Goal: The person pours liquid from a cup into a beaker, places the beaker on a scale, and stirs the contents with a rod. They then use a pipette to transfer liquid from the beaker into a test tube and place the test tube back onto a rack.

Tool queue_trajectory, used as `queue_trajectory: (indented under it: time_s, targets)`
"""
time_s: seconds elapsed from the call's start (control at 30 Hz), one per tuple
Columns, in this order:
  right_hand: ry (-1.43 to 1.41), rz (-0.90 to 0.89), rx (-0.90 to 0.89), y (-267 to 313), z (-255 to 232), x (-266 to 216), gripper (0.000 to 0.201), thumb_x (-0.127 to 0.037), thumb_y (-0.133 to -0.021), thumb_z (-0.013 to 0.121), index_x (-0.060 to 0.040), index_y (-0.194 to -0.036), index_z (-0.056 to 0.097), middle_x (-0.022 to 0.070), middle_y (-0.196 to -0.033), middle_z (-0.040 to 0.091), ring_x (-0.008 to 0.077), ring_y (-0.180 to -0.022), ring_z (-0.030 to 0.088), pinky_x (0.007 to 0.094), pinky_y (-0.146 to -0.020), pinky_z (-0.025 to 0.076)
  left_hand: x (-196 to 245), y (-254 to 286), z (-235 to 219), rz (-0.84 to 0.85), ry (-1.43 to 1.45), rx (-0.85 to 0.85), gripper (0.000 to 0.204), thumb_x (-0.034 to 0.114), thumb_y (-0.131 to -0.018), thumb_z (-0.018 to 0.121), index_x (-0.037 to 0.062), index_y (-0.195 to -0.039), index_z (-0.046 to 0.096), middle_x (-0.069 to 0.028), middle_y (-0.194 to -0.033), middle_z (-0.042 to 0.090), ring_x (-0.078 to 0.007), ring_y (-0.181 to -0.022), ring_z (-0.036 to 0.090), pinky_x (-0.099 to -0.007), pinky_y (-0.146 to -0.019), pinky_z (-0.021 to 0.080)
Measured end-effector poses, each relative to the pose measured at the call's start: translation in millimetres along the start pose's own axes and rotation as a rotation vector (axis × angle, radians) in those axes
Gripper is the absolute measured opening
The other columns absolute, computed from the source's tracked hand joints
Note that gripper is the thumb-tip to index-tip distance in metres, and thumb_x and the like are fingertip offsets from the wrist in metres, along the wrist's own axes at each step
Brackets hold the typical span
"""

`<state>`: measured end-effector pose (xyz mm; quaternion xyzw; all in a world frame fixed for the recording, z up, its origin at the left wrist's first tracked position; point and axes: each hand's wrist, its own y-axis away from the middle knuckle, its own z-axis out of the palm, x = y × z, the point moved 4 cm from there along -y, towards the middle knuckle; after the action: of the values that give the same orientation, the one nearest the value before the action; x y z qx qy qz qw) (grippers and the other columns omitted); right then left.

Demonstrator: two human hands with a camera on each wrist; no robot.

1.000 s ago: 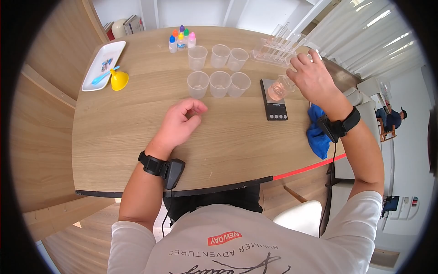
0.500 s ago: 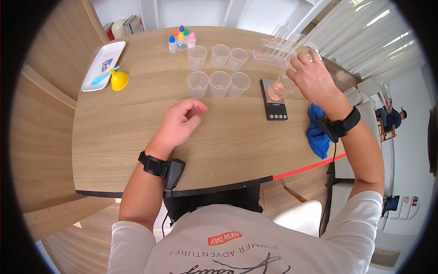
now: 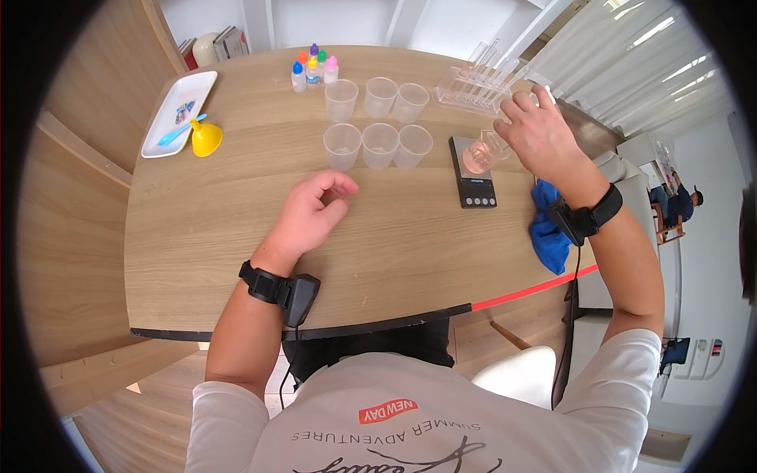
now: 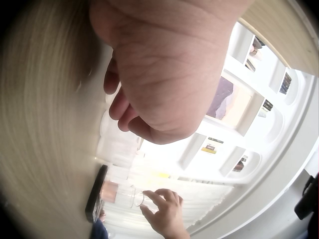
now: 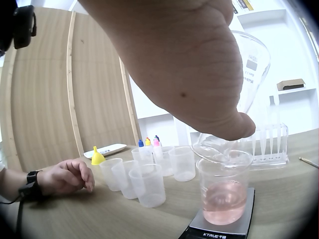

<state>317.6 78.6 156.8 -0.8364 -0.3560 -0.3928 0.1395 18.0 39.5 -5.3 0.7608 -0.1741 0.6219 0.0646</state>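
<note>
My right hand (image 3: 542,135) grips a clear conical flask (image 5: 254,59), tipped mouth-down. The flask's lip (image 5: 214,152) is right at the rim of a glass beaker (image 5: 224,196), overlapping it in the right wrist view. Pale pink liquid (image 3: 477,158) fills the lower part of the beaker, which stands on a black digital scale (image 3: 476,189) with a silver plate. My left hand (image 3: 314,206) rests on the table, fingers loosely bent and holding nothing. Several frosted plastic cups (image 3: 380,146) stand in two rows beyond it.
Behind the scale is a clear rack (image 3: 471,96) with test tubes. Small dropper bottles (image 3: 313,75) with coloured caps cluster at the back. A white tray (image 3: 164,120) and a yellow funnel (image 3: 206,139) are on the left. Near the right edge lies a blue cloth (image 3: 548,236).
Both hands hold nearly the same position across the frames. The flask stays tilted over the beaker, and the cups and scale have not moved.
</note>
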Motion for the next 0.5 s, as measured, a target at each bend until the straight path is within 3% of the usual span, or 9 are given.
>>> queue_trajectory:
  time_s: [0.5]
  targets:
    - [-0.025,0.003,-0.012,0.4,-0.6,0.9,0.013,-0.013,-0.079,0.065,-0.0134,-0.09,0.071,0.0027,-0.101,0.058,0.0207,-0.108,0.052,0.0434,-0.106,0.036,0.2,0.3,0.5,-0.012,0.012,0.002,0.021,-0.005,-0.087,0.057,0.0042,-0.103,0.066,0.0009,-0.097,0.065,-0.0095,-0.091,0.057,-0.0259,-0.084,0.048]
